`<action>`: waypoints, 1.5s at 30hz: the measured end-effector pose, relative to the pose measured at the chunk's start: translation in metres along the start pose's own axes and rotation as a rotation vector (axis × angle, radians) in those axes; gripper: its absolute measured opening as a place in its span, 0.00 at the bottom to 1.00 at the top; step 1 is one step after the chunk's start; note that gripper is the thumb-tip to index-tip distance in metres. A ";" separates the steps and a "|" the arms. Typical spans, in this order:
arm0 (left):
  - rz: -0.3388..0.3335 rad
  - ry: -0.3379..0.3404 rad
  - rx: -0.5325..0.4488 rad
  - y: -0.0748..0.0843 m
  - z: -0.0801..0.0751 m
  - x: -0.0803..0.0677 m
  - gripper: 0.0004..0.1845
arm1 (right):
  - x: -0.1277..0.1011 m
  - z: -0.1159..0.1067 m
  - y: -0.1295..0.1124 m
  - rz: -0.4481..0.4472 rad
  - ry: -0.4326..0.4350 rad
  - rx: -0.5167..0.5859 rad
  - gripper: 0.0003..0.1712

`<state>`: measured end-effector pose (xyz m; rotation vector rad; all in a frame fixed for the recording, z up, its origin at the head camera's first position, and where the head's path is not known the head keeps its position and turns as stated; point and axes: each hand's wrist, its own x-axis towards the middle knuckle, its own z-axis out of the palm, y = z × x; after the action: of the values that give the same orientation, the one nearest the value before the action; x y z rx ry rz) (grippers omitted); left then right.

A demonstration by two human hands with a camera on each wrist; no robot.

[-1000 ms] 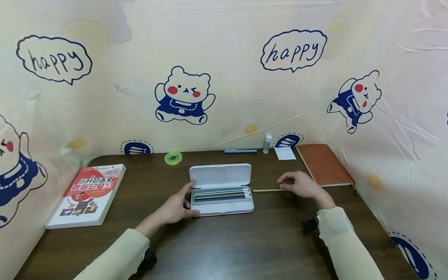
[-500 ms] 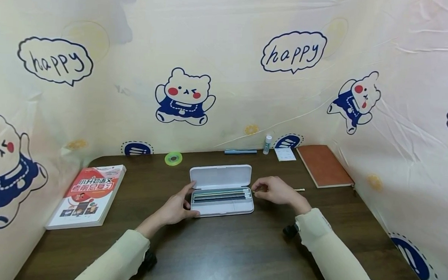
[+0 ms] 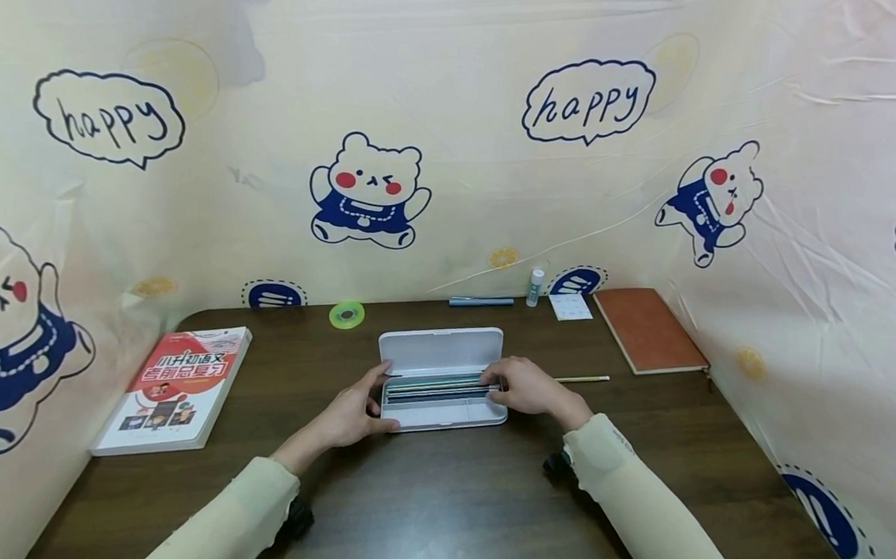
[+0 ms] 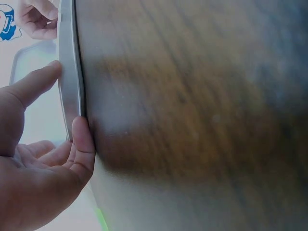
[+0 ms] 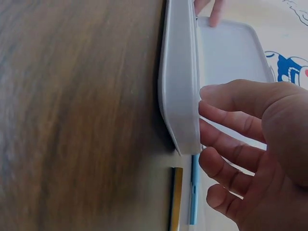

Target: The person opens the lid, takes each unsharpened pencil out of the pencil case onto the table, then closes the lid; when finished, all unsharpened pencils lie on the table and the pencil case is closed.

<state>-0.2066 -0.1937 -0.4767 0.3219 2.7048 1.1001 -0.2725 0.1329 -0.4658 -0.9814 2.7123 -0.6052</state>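
Observation:
An open white pencil case with several pencils in its tray lies mid-table. My left hand grips its left end, thumb on the near side and fingers toward the hinge; the left wrist view shows the fingertips along the case's edge. My right hand reaches over the right end, its thumb and fingertips at the pencil ends. The right wrist view has these fingers at the rim, their tips partly hidden by the case wall. A yellowish pencil lies on the table, partly behind the right hand.
Along the back are green tape, a blue pen, a glue stick and a paper note. A brown notebook lies at back right. A thick book sits at left, near the patterned wall cloth.
My right hand has moved left from over the yellowish pencil to the case's right end, uncovering the pencil's far end. The left hand and the case stay in place.

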 end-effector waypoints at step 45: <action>-0.012 0.004 -0.016 -0.001 0.004 0.001 0.55 | 0.000 -0.005 0.004 0.017 0.064 0.094 0.05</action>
<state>-0.2065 -0.1915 -0.4802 0.3014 2.6963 1.1194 -0.2762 0.1371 -0.4634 -0.9308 2.7161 -0.7653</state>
